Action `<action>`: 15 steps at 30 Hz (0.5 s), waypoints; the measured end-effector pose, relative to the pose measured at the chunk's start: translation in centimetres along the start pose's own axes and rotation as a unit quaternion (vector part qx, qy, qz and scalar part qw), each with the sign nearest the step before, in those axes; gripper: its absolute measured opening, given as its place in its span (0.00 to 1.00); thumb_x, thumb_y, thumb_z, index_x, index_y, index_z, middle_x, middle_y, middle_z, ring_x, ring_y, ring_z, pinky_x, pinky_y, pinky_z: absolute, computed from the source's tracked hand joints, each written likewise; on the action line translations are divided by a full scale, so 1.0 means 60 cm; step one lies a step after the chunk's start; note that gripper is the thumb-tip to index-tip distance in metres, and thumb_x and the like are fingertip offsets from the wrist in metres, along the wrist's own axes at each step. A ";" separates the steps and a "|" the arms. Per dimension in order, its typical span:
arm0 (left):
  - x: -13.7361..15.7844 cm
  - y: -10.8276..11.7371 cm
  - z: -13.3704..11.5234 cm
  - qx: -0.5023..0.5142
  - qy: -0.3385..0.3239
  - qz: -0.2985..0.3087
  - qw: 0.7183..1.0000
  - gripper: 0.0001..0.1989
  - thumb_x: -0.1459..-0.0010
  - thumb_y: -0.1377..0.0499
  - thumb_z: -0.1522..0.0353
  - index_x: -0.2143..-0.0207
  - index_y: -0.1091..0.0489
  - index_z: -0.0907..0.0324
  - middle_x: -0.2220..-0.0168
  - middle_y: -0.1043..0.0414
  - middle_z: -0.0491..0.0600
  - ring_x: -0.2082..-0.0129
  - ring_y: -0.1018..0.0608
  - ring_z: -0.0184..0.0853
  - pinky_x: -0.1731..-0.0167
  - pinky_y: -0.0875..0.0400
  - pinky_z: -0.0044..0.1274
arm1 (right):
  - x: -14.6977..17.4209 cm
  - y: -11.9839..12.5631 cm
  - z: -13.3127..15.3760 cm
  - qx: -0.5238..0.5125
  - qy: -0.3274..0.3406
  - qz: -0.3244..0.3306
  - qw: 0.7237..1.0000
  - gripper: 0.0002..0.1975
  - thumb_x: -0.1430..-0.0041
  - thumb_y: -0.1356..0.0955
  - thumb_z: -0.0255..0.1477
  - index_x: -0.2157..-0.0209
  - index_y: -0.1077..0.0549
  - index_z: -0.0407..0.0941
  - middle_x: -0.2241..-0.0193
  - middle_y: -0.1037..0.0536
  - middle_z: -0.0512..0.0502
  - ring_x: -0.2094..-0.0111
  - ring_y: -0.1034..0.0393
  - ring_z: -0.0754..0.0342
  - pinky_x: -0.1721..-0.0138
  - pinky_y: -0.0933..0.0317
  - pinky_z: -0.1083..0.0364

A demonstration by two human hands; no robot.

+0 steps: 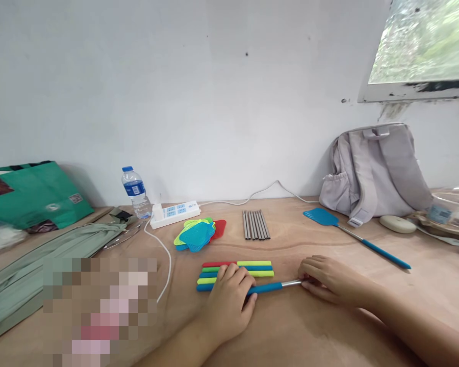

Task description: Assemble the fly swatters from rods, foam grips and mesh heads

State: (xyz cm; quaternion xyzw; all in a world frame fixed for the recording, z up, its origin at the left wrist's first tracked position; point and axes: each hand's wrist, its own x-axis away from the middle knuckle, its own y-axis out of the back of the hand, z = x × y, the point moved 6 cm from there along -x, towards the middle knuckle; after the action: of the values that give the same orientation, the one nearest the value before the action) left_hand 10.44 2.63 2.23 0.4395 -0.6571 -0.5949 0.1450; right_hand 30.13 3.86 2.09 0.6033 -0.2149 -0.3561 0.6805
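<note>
Hands, two, bare, at the lower centre and lower right of the frame. Left hand (231, 300): fingers curled down over a long blue tubular grip (268, 288), holding it against the pale brown wooden desk (290, 336). Right hand (325, 278): fingertips closed narrowly on the far end of a slim silver metal rod (290, 283), which runs out of the right end of that grip; how deep it is seated cannot be told.

Complete, by appearance: one blue fly swatter (367, 244) with mesh head, metal shaft and grip, lying at centre right, apart from the hands.

Part-built, as judged: the held grip and rod, in line, with no head on.

Loose: a row of red, yellow, green and blue tubular grips (254, 268), lower centre, partly beneath the left hand, exact count hidden; a neat row of short silver metal tubes (256, 225), centre; an overlapping pile of blue, yellow, green and red mesh heads (197, 235), left of the tubes. On this evidence, most pieces are unjoined and the work looks early.

Surroundings: white rectangular power strip (176, 214), centre left; pale grey fabric backpack (375, 173), right.
</note>
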 end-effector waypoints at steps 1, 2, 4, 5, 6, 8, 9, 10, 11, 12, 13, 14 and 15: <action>0.000 0.000 -0.002 0.002 -0.007 -0.002 1.000 0.05 0.44 0.49 0.71 0.66 0.34 0.57 0.65 0.31 0.47 0.61 0.35 0.38 0.57 0.43 0.33 | -0.001 -0.001 -0.003 0.004 -0.009 -0.006 1.000 0.09 0.40 0.42 0.29 0.68 0.33 0.44 0.71 0.29 0.45 0.69 0.36 0.53 0.67 0.43 0.55; 0.000 0.001 -0.004 0.002 -0.012 -0.005 1.000 0.06 0.43 0.50 0.71 0.65 0.34 0.57 0.65 0.31 0.47 0.62 0.34 0.38 0.57 0.43 0.33 | -0.002 -0.003 -0.006 0.010 -0.016 -0.011 1.000 0.11 0.39 0.44 0.30 0.68 0.33 0.45 0.70 0.28 0.45 0.69 0.35 0.52 0.67 0.43 0.54; 0.000 0.003 -0.008 -0.003 -0.019 -0.017 1.000 0.07 0.42 0.52 0.71 0.65 0.35 0.58 0.66 0.30 0.48 0.64 0.33 0.37 0.58 0.41 0.32 | -0.005 -0.009 -0.011 0.024 -0.023 -0.018 0.999 0.13 0.37 0.45 0.32 0.67 0.33 0.45 0.69 0.28 0.45 0.69 0.35 0.52 0.68 0.43 0.54; 0.000 0.004 -0.009 -0.009 -0.021 -0.022 0.999 0.08 0.41 0.53 0.71 0.65 0.35 0.58 0.66 0.30 0.48 0.65 0.33 0.37 0.59 0.41 0.32 | -0.006 -0.012 -0.013 0.029 -0.029 -0.022 0.999 0.13 0.37 0.46 0.32 0.67 0.33 0.46 0.69 0.28 0.45 0.69 0.34 0.52 0.68 0.43 0.55; 0.000 0.006 -0.009 -0.014 -0.023 -0.026 0.999 0.08 0.41 0.53 0.71 0.65 0.35 0.58 0.66 0.30 0.48 0.65 0.33 0.37 0.60 0.40 0.32 | -0.007 -0.015 -0.017 0.030 -0.042 -0.026 0.998 0.13 0.37 0.46 0.32 0.67 0.33 0.46 0.70 0.28 0.45 0.69 0.34 0.52 0.68 0.43 0.55; -0.001 0.007 -0.010 -0.021 -0.025 -0.031 0.999 0.08 0.41 0.53 0.72 0.65 0.36 0.58 0.66 0.30 0.49 0.66 0.32 0.37 0.60 0.40 0.31 | -0.007 -0.017 -0.024 0.023 -0.079 -0.032 0.996 0.13 0.37 0.46 0.33 0.66 0.33 0.46 0.69 0.28 0.46 0.69 0.34 0.52 0.69 0.43 0.55; -0.001 0.008 -0.010 -0.021 -0.025 -0.030 0.999 0.08 0.41 0.54 0.72 0.64 0.36 0.58 0.66 0.30 0.49 0.66 0.31 0.37 0.61 0.40 0.31 | -0.007 -0.016 -0.025 0.018 -0.093 -0.032 0.995 0.14 0.37 0.46 0.33 0.67 0.33 0.46 0.69 0.28 0.46 0.70 0.34 0.53 0.69 0.43 0.55; -0.001 0.008 -0.010 -0.017 -0.025 -0.030 0.999 0.07 0.41 0.54 0.71 0.64 0.37 0.58 0.66 0.29 0.48 0.66 0.31 0.37 0.61 0.39 0.31 | -0.006 -0.014 -0.024 0.012 -0.097 -0.029 0.995 0.15 0.36 0.47 0.33 0.67 0.33 0.46 0.69 0.29 0.46 0.70 0.33 0.53 0.69 0.43 0.56; -0.001 0.007 -0.010 -0.011 -0.025 -0.029 0.999 0.07 0.40 0.54 0.71 0.64 0.37 0.58 0.66 0.29 0.48 0.66 0.31 0.36 0.62 0.39 0.30 | -0.006 -0.012 -0.021 0.006 -0.090 -0.023 0.996 0.16 0.36 0.47 0.34 0.67 0.33 0.46 0.69 0.29 0.46 0.70 0.33 0.53 0.69 0.44 0.56; -0.001 0.007 -0.011 -0.002 -0.028 -0.027 0.999 0.07 0.40 0.54 0.71 0.65 0.38 0.58 0.66 0.29 0.48 0.66 0.31 0.36 0.62 0.39 0.29 | -0.005 -0.009 -0.015 0.000 -0.075 -0.016 0.997 0.16 0.36 0.47 0.34 0.68 0.33 0.46 0.69 0.29 0.46 0.70 0.33 0.54 0.69 0.44 0.56; 0.000 0.006 -0.013 0.008 -0.032 -0.024 0.999 0.06 0.40 0.54 0.71 0.65 0.38 0.58 0.66 0.29 0.47 0.66 0.30 0.35 0.62 0.39 0.29 | -0.004 -0.006 -0.008 -0.004 -0.058 -0.011 0.998 0.15 0.37 0.46 0.36 0.68 0.33 0.46 0.69 0.29 0.46 0.70 0.33 0.54 0.70 0.45 0.56; 0.000 0.005 -0.015 0.016 -0.038 -0.020 0.999 0.05 0.40 0.54 0.71 0.64 0.39 0.58 0.66 0.29 0.46 0.67 0.30 0.35 0.62 0.39 0.29 | -0.003 -0.004 -0.002 -0.005 -0.047 -0.011 0.999 0.14 0.39 0.44 0.37 0.69 0.33 0.46 0.70 0.29 0.46 0.71 0.34 0.54 0.70 0.46 0.57; 0.001 0.004 -0.018 0.022 -0.044 -0.014 0.999 0.05 0.40 0.53 0.71 0.64 0.39 0.58 0.66 0.29 0.46 0.67 0.30 0.34 0.61 0.39 0.29 | -0.002 -0.003 0.002 0.000 -0.044 -0.016 0.999 0.12 0.41 0.41 0.38 0.69 0.34 0.45 0.71 0.28 0.47 0.71 0.34 0.53 0.71 0.47 0.57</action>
State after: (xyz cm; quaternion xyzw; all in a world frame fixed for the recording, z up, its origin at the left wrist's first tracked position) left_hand 11.10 1.85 2.73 0.4255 -0.6691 -0.6013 0.0980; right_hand 29.92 3.88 1.96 0.5902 -0.2354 -0.3932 0.6646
